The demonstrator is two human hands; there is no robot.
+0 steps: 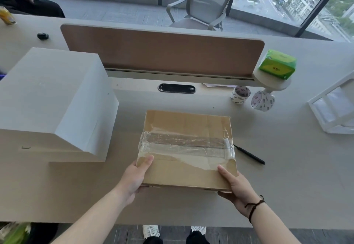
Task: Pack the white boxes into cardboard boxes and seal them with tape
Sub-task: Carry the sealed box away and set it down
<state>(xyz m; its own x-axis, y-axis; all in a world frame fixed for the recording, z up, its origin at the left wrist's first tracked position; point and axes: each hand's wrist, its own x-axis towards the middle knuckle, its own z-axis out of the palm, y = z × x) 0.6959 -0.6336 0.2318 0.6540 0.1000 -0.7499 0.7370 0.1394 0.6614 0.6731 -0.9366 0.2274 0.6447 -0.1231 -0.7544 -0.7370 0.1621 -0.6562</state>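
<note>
- Left hand [134, 178] and right hand [234, 185] are each grasping a near corner of the taped cardboard box [186, 147], grip curled.
- Tape rolls [240, 94] are sitting on the counter [287, 167].

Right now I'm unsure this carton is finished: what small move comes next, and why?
Probably slide the carton aside to the bare desk on the right. Clear tape already spans its top seam, and the left hand and right hand grip its near corners, so it looks sealed.

Green tissue pack [277, 64] on shelf; black pen [250, 154].
</note>
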